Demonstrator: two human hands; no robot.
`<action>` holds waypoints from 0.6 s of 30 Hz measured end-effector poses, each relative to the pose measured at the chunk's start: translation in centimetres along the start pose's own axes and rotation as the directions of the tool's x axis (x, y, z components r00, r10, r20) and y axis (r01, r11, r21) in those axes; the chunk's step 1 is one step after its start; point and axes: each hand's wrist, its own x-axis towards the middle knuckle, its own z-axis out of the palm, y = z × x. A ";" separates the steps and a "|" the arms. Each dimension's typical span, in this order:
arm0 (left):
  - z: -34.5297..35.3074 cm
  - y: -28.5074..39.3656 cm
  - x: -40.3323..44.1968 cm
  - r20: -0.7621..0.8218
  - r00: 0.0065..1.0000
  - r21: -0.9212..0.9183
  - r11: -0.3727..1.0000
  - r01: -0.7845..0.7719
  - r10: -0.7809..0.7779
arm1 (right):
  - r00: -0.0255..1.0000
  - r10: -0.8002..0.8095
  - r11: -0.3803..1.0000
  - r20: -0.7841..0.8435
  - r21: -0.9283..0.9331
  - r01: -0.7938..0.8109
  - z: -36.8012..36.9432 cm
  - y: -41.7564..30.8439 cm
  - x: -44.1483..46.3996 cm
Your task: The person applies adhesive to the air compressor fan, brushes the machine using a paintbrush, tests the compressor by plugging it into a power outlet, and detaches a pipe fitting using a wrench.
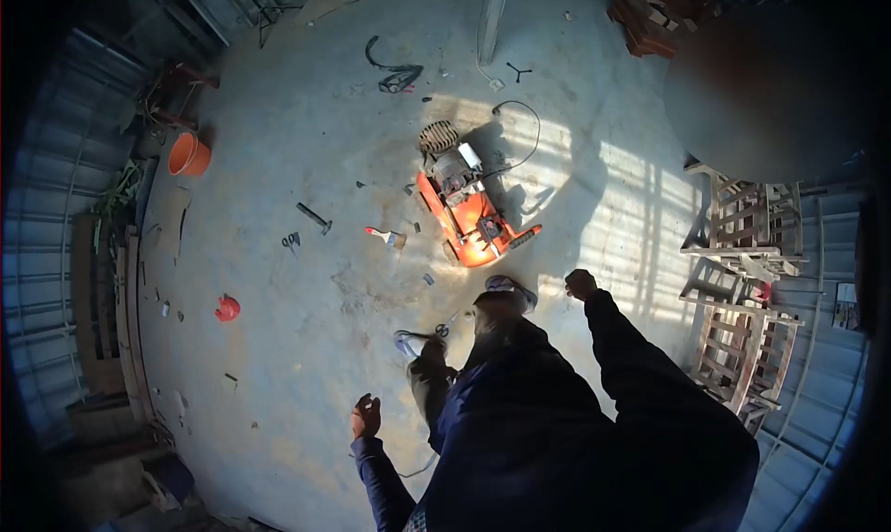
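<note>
Left hand is held half-curled out beside the left leg, a bit of a gap showing between thumb and fingers. Right hand is curled tighter, and whether anything's gripped in there can't be told from this angle. The orange machine is parked just ahead of the feet, nearer the right hand but touched by neither.

The floor is grey, looks like concrete, pretty stained, and striped with sunlight on the right. Bits are scattered across it, incl. a hammer and a red-handled paintbrush left of the machine.

Edges are lined with corrugated walls: an orange bucket and long boards are set along the left, wooden racks along the right. A post is planted beyond the machine. Most walking room is left on the left side; a narrower sunlit strip is left between machine and racks.
</note>
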 end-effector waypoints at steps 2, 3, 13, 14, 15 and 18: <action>-4.6 -2.4 2.2 0.002 1.000 -0.020 0.999 -0.025 0.025 | 0.997 -0.042 0.988 0.067 -0.146 0.052 5.7 0.5 -4.2; -6.7 -3.4 3.7 -0.008 0.999 -0.039 0.998 -0.051 0.050 | 0.992 0.017 1.000 0.125 -0.012 -0.016 6.4 -2.3 -7.2; -16.1 -6.3 17.0 0.112 0.973 0.077 0.974 -0.211 0.202 | 0.770 0.478 0.529 0.422 0.562 -0.636 14.7 -20.9 -15.8; -16.1 -6.2 18.5 0.152 0.962 0.060 0.969 -0.238 0.227 | 0.783 0.447 0.513 0.432 0.593 -0.620 15.7 -21.0 -14.8; -15.9 -6.1 19.9 0.165 0.955 0.037 0.966 -0.254 0.245 | 0.788 0.436 0.525 0.435 0.587 -0.616 16.5 -20.8 -13.9; -16.8 -4.2 23.2 0.209 0.944 0.041 0.962 -0.269 0.255 | 0.834 0.410 0.366 0.370 0.771 -0.522 16.4 -22.9 -8.9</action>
